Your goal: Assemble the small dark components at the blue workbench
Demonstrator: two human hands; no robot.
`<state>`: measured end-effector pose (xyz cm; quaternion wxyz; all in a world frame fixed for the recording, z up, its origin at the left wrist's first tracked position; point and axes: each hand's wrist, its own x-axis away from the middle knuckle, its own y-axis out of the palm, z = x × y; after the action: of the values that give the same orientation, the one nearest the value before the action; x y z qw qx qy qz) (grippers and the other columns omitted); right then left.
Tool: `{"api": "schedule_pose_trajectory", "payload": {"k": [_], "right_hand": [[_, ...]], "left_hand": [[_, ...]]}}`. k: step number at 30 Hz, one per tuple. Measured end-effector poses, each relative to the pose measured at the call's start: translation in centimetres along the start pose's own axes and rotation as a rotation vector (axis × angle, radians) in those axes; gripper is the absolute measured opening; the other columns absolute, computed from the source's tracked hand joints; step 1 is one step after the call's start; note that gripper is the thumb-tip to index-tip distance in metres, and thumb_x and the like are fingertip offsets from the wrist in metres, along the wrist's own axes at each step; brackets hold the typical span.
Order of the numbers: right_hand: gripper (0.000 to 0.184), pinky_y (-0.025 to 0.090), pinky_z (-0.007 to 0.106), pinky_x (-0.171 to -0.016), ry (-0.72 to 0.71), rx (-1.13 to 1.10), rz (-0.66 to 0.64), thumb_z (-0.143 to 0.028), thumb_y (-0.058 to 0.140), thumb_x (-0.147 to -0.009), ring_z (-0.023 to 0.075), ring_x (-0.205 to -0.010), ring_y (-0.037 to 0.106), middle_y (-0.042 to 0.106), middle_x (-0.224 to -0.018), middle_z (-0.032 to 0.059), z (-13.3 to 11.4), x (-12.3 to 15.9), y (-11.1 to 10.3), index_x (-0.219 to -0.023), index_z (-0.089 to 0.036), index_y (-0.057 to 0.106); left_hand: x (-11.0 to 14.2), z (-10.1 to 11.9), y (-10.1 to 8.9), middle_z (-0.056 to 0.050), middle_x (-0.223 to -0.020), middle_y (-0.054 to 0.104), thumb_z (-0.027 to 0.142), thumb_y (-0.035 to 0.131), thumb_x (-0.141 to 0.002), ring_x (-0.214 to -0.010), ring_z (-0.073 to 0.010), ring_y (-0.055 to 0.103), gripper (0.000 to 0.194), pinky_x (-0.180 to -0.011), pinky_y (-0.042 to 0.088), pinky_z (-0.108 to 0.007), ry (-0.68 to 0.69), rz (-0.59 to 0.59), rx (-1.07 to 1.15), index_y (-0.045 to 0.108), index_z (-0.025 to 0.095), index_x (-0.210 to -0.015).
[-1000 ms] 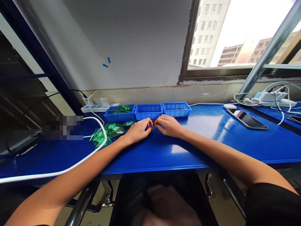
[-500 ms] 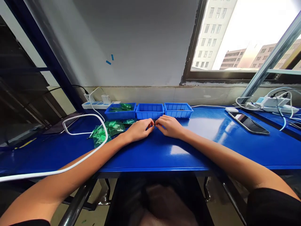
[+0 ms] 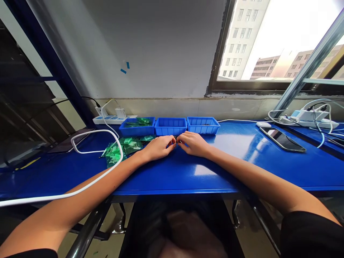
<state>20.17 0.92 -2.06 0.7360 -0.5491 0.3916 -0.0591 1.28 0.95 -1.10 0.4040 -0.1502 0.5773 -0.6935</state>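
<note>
My left hand (image 3: 161, 147) and my right hand (image 3: 194, 144) meet over the blue table, fingertips pinched close together. Between them is a small dark piece (image 3: 176, 140), too tiny and too covered by fingers to name. Just behind the hands stands the middle blue bin (image 3: 171, 131). To its right is another blue bin (image 3: 203, 129) with a few small dark bits on its floor. The left blue bin (image 3: 137, 132) contains green plastic packets. More green packets (image 3: 131, 146) lie on the table beside my left hand and forearm.
A white cable (image 3: 114, 138) loops over the table's left side and crosses in front of my left forearm. A phone (image 3: 282, 139) lies at the right. Power strips (image 3: 309, 122) with cords stand at the back right and left, and the wall rises behind the bins.
Both hands keep nearly the same pose, fingertips still together. The whole view has shifted very slightly.
</note>
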Motion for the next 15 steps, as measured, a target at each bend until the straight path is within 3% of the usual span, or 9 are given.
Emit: {"api": "schedule_pose_trajectory", "payload": {"k": [15], "right_hand": [[0.016, 0.042, 0.027, -0.069, 0.053, 0.019, -0.064, -0.018, 0.045, -0.087, 0.0163, -0.077, 0.058, 0.066, -0.082, 0.0063, 0.04, -0.07, 0.32, -0.087, -0.016, 0.06]], "left_hand": [[-0.03, 0.0, -0.11, -0.004, -0.086, 0.067, 0.033, 0.041, -0.083, -0.077, -0.0195, 0.061, 0.024, -0.066, 0.044, -0.029, -0.016, -0.031, -0.014, 0.057, 0.019, -0.094]]}}
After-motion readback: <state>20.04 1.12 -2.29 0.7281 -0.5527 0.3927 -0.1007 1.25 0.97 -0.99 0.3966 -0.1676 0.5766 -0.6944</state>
